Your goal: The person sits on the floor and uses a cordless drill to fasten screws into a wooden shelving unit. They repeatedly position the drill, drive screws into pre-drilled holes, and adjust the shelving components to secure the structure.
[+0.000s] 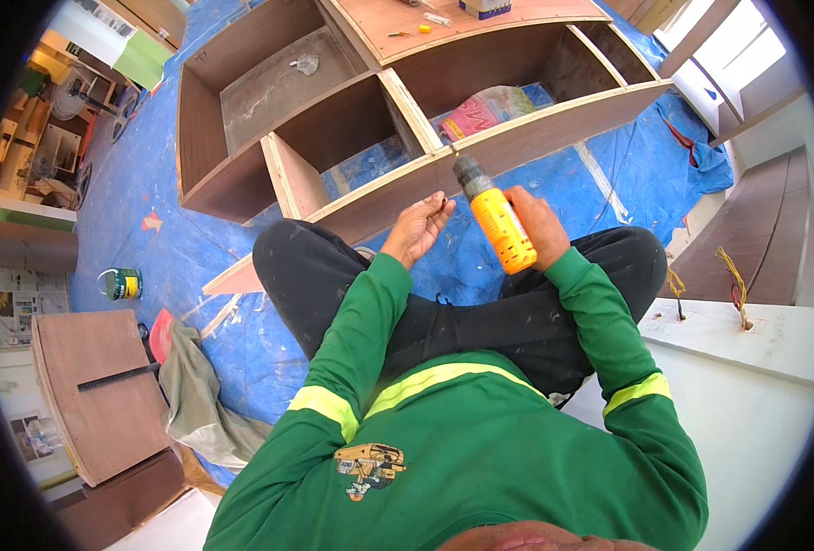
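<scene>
gripped a printed orange drill in fingers of the right hand, with bit at the edge of a wooden cabinet; pinched a small dark piece in the left hand; showed pale letters on a red bag inside.

The drill has a smooth plastic body; the cabinet is matt wood, raw-looking at its edges. The tarpaulin is wrinkled, faintly glossy plastic, the trousers dusty matt cloth.
</scene>
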`<act>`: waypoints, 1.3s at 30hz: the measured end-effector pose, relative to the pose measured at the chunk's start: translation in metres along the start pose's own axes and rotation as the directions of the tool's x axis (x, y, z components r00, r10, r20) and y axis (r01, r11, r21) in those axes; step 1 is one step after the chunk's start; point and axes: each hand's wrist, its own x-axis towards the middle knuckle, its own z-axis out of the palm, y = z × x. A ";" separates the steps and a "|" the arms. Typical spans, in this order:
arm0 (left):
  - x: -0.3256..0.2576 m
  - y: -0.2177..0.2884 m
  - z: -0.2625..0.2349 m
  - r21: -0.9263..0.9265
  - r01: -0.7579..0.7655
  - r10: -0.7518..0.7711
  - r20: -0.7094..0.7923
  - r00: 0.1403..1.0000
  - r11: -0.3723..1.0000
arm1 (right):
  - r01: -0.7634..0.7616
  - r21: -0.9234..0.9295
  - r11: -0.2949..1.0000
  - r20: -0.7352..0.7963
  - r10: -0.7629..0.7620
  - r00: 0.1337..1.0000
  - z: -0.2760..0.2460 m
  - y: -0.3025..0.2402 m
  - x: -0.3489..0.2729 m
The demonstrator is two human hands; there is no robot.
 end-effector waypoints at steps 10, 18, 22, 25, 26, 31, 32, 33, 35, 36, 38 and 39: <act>0.041 0.000 -0.019 -0.058 -0.112 0.109 -0.055 0.993 0.992 | 0.160 -0.298 0.941 0.243 -0.087 0.966 0.022 0.023 -0.011; 0.043 -0.003 0.001 -0.218 -0.069 0.059 -0.052 0.997 0.973 | 0.105 -0.389 0.915 0.255 -0.003 0.967 0.023 0.018 -0.027; 0.043 -0.005 0.005 -0.242 -0.079 0.068 -0.053 0.996 0.967 | 0.098 -0.364 0.926 0.217 -0.018 0.976 0.022 0.021 -0.028; 0.043 -0.009 0.007 -0.224 -0.092 0.074 -0.087 0.993 0.970 | 0.108 -0.367 0.924 0.226 -0.024 0.974 0.024 0.028 -0.028; 0.044 -0.010 0.007 -0.217 -0.095 0.075 -0.102 0.992 0.972 | 0.114 -0.372 0.921 0.232 -0.027 0.972 0.025 0.030 -0.027; 0.049 -0.014 -0.001 -0.225 -0.134 0.113 -0.101 0.988 0.965 | 0.134 -0.396 0.908 0.259 -0.029 0.966 0.026 0.033 -0.025; 0.049 -0.015 -0.004 -0.227 -0.139 0.118 -0.100 0.988 0.964 | 0.134 -0.398 0.907 0.263 -0.027 0.964 0.026 0.030 -0.025; 0.050 -0.014 -0.006 -0.217 -0.150 0.132 -0.094 0.987 0.965 | 0.135 -0.398 0.907 0.254 -0.033 0.967 0.027 0.029 -0.025; 0.048 -0.015 -0.003 -0.200 -0.164 0.151 -0.079 0.985 0.966 | 0.131 -0.401 0.906 0.236 -0.036 0.971 0.026 0.025 -0.024; 0.047 -0.016 -0.002 -0.178 -0.169 0.151 -0.112 0.982 0.969 | 0.140 -0.411 0.901 0.239 -0.042 0.970 0.027 0.023 -0.025; 0.046 -0.015 0.002 -0.131 -0.186 0.162 -0.174 0.971 0.974 | 0.167 -0.429 0.888 0.242 -0.065 0.968 0.028 0.020 -0.023; 0.043 -0.015 0.002 -0.129 -0.197 0.172 -0.182 0.968 0.972 | 0.176 -0.447 0.877 0.255 -0.064 0.965 0.030 0.019 -0.022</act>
